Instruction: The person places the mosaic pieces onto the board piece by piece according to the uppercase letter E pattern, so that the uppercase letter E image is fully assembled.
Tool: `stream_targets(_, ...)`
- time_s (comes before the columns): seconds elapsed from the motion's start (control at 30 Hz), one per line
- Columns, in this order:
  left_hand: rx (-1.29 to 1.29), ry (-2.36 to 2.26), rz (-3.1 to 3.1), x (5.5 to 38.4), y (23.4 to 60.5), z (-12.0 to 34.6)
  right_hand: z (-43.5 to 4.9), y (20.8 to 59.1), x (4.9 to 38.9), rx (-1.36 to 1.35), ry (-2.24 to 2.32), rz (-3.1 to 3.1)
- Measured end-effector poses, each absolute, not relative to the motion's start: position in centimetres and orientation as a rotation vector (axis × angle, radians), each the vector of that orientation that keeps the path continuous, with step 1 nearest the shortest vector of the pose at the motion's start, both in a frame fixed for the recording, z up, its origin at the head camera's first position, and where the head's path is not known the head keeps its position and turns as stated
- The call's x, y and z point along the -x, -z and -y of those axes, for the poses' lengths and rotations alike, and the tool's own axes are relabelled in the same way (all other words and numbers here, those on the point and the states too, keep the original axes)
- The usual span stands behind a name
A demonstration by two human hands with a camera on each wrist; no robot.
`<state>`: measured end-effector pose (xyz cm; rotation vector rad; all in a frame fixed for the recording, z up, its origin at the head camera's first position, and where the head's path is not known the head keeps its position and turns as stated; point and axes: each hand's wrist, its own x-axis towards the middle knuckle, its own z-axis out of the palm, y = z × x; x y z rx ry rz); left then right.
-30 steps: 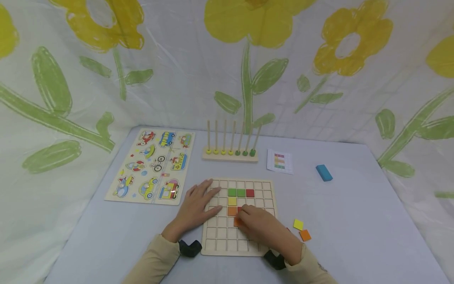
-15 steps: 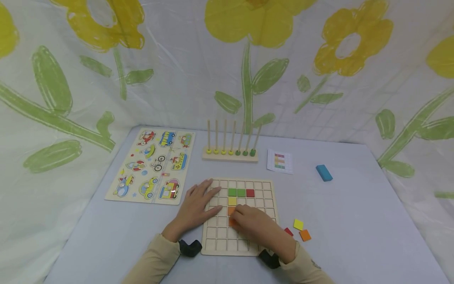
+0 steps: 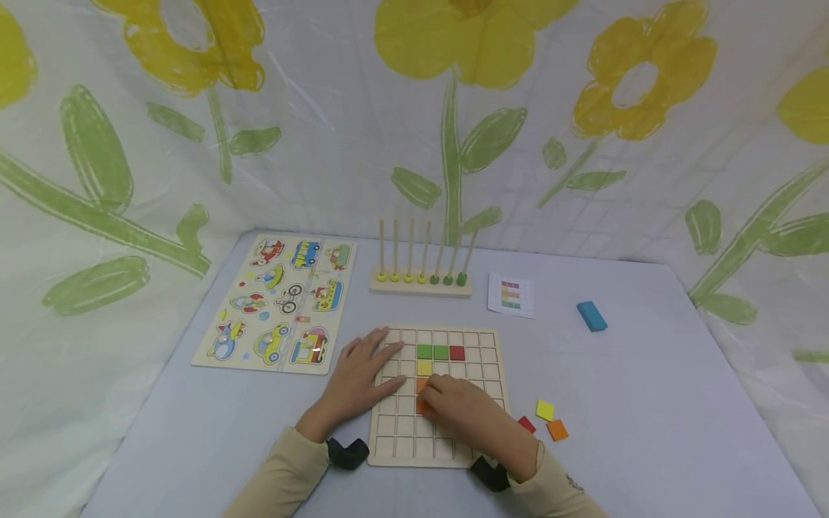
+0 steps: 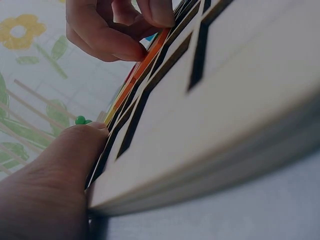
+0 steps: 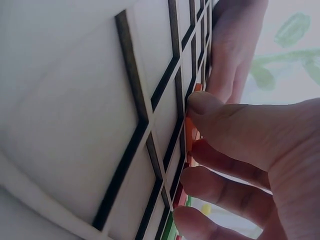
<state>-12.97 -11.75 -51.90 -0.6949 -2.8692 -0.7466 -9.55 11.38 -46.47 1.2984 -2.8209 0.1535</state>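
A wooden grid board (image 3: 404, 447) lies in front of me. My left hand (image 3: 359, 378) rests on its left side with fingers spread; its thumb (image 4: 60, 155) lies along the edge in the left wrist view. With curled fingers, my right hand (image 3: 469, 414) pinches an orange square tile (image 3: 422, 406) low over a middle cell. Directly above it on the board sit another orange tile (image 3: 422, 385) and a yellow tile (image 3: 424, 367). The row beyond holds two green tiles (image 3: 432, 352) and a red tile (image 3: 457, 353). My right fingers partly hide both orange tiles.
Loose yellow (image 3: 545, 410), orange (image 3: 557, 430) and red (image 3: 527, 424) tiles lie right of the board. Beyond it stand a peg rack (image 3: 421, 286) with beads and a pattern card (image 3: 512, 295). A blue block (image 3: 592, 316) is at right, a vehicle puzzle (image 3: 272, 306) at left.
My right hand has shifted slightly left, bringing the orange tile into line under the other orange one. The loose red tile shows more from behind the wrist. My left hand stays put.
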Motion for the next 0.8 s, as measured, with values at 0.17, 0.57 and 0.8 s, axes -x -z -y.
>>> stream_targets(0.17,0.691,0.751,2.873,12.9,51.8,11.7,-11.4,46.5,9.5,-1.301,-0.146,2.82)
stream_targets(0.57,0.705,0.777,2.855,12.9,51.7,11.7,-14.0,46.5,10.0,-1.214,-0.313,2.865)
stream_targets(0.8,0.696,0.76,2.874,13.0,51.9,11.8,-20.1,44.9,9.8,-0.86,-0.37,3.065)
